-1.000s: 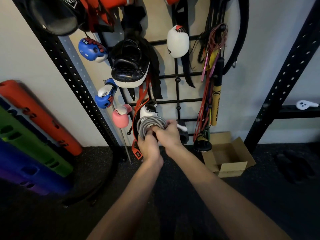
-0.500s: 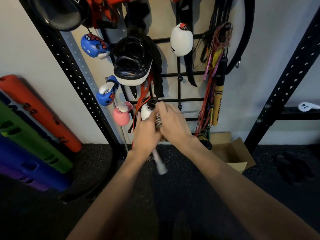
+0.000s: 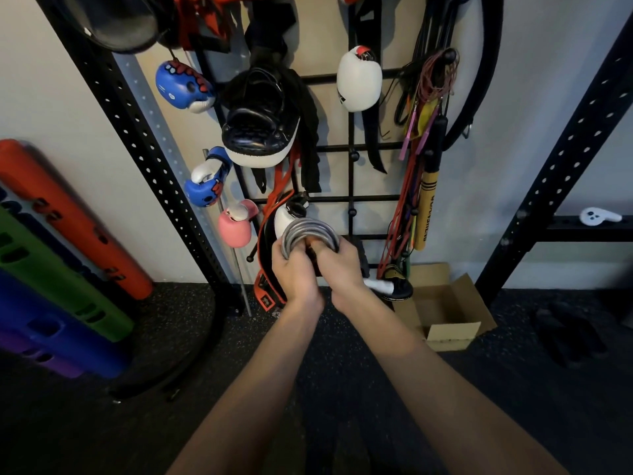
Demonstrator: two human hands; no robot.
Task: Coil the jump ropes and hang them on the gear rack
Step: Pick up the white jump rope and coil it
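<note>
Centre of frame, in front of the lowest bars of the black wire rack: both hands close together, side by side. Left hand grips the left side of the grey coiled jump rope, fingers curled into the loops. Right hand curls round the coil's right side. Coil stands upright above the knuckles. White handle pokes out right of the right wrist. Upper right of rack: bundle of red and black ropes hangs from a peg. Lower right, on the floor: open cardboard box. Blue glove upper left, white glove upper centre.
</note>
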